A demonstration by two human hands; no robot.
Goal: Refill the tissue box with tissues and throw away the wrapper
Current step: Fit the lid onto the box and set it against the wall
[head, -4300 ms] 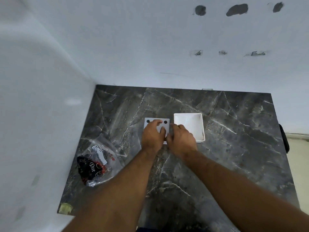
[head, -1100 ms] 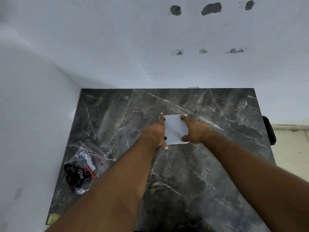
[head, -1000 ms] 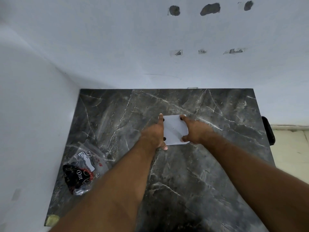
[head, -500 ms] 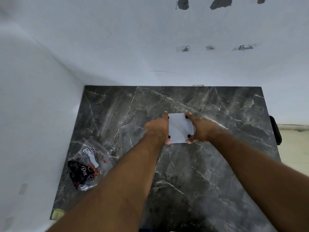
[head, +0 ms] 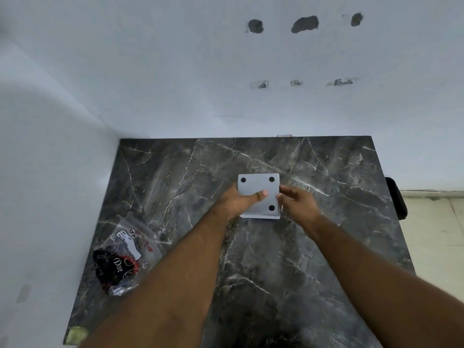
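Observation:
The white tissue box (head: pixel 258 187) is bottom-up over the middle of the dark marble table (head: pixel 276 272), and three black round feet show on its base. My left hand (head: pixel 236 202) grips its left side with the thumb pressed across the base, covering the fourth corner. My right hand (head: pixel 298 204) pinches the box's right edge with its fingertips. The box's near edge looks raised a little off the table. The crumpled clear wrapper (head: pixel 125 259), printed in black and red, lies at the table's left front, apart from both hands.
White walls close off the table at the back and on the left. A black object (head: pixel 395 197) sticks out past the table's right edge, with pale floor beyond. A small yellowish scrap (head: pixel 75 335) sits at the front-left corner.
Earlier the base plate lay beside the open box; now it is on the box. Since half a second ago, my left thumb has moved onto the base and the box has tipped slightly toward me.

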